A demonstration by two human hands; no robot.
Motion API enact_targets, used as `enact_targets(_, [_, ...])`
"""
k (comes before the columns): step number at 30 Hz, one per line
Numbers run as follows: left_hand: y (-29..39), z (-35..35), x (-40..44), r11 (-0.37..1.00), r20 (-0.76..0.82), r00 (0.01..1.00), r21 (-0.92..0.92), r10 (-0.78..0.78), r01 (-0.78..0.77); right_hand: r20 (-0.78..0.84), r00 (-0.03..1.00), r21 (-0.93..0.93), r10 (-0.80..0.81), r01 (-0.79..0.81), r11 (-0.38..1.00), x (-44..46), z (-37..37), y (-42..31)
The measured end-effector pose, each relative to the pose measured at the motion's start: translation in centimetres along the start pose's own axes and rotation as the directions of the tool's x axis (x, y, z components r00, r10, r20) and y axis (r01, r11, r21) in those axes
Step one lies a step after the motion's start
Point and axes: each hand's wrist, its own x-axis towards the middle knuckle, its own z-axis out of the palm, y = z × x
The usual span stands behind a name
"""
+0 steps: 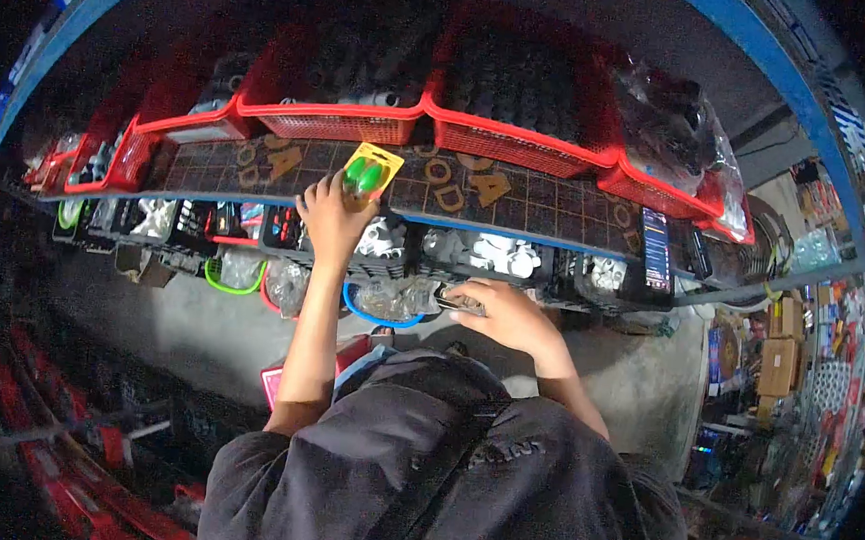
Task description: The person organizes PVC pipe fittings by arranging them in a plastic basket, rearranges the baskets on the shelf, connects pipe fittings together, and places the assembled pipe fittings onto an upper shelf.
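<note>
My left hand (333,225) is raised to the shelf's front edge, its fingers closed on the lower part of a yellow carded pack (385,161). Two rounded, bright green pieces (363,174) show on the card; their exact kind is unclear. Lower and to the right, my right hand (498,313) is curled around a small dark, flat thing (460,300) that the fingers partly cover. It is held in front of the lower row of bins, and I cannot make out what it is.
Red plastic baskets (332,123) with grey pipe fittings line the patterned shelf board (299,168). Below its blue edge sit black bins holding white fittings (504,255). Blue (381,317) and green (231,284) baskets hang lower. Blue metal posts (828,137) and cardboard boxes (777,366) stand right.
</note>
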Motion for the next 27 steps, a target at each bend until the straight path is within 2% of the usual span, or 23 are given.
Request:
enact_targets(1, [0.1,-0.3,-0.1,1.000,0.025,1.000,-0.014,0.000,0.000,-0.043,0.999,0.071,0.015,-0.012,0.997,0.4,0.4,0.3])
enact_targets(3, [0.1,-0.9,-0.3,0.973,0.119,0.990,-0.229,0.073,-0.044,-0.104,0.993,0.201,0.060,-0.038,0.979,1.3,1.3,1.1])
enact_targets(4, [0.2,-0.8,-0.6,0.965,0.106,0.981,-0.221,0.165,-0.139,-0.123,0.988,0.286,0.091,-0.052,0.957,1.6,1.5,1.3])
enact_targets(5, [0.5,-0.8,-0.9,0.946,0.137,0.963,-0.263,0.233,-0.191,-0.062,0.986,0.534,0.152,-0.096,0.840,2.1,1.6,2.1])
enact_targets(6, [0.8,-0.8,-1.1,0.921,0.165,0.940,-0.306,0.299,-0.240,-0.111,0.976,0.669,0.188,-0.067,0.740,2.8,2.1,3.3])
enact_targets(7, [1.3,-0.6,-1.4,0.891,0.190,0.915,-0.364,0.355,-0.270,-0.070,0.944,0.851,0.324,-0.113,0.512,3.2,2.2,4.3])
enact_targets(8, [1.9,-0.6,-1.6,0.878,0.189,0.905,-0.380,0.382,-0.292,-0.067,0.907,0.947,0.416,-0.073,0.313,3.6,2.5,5.4])
enact_targets(11, [3.3,-0.7,-1.6,0.851,0.224,0.876,-0.428,0.427,-0.305,-0.074,0.851,0.957,0.520,-0.087,0.278,4.2,2.3,6.8])
enact_targets(13, [4.3,-0.4,-1.5,0.832,0.246,0.849,-0.447,0.467,-0.328,0.048,0.888,0.993,0.457,-0.093,0.076,4.2,2.4,7.5])
enact_targets(14, [4.8,-0.4,-1.6,0.819,0.256,0.834,-0.463,0.489,-0.338,0.023,0.902,0.998,0.431,-0.043,0.037,4.2,2.7,7.7])
enact_targets(15, [5.4,-0.3,-1.8,0.808,0.267,0.819,-0.478,0.508,-0.345,0.024,0.902,0.998,0.432,-0.043,0.036,4.3,2.9,7.8])
enact_targets(19, [6.8,0.1,-2.5,0.758,0.280,0.765,-0.531,0.580,-0.380,-0.155,0.848,0.988,0.507,0.121,0.101,4.5,3.6,8.3])
enact_targets(21, [7.5,0.0,-2.8,0.767,0.281,0.771,-0.519,0.571,-0.379,-0.218,0.817,0.976,0.533,0.197,0.097,4.1,3.2,8.5])
enact_targets(24, [8.7,-0.1,-2.9,0.774,0.303,0.767,-0.516,0.565,-0.366,-0.360,0.697,0.932,0.620,0.295,0.209,2.0,0.5,8.6])
enact_targets(26, [9.3,0.4,-3.0,0.760,0.312,0.766,-0.562,0.561,-0.328,-0.445,0.559,0.892,0.700,0.346,0.290,0.4,-1.3,10.2])
enact_targets(27, [9.9,0.5,-3.0,0.729,0.306,0.767,-0.620,0.564,-0.289,-0.465,0.584,0.884,0.665,0.346,0.315,-0.7,-2.3,11.2])
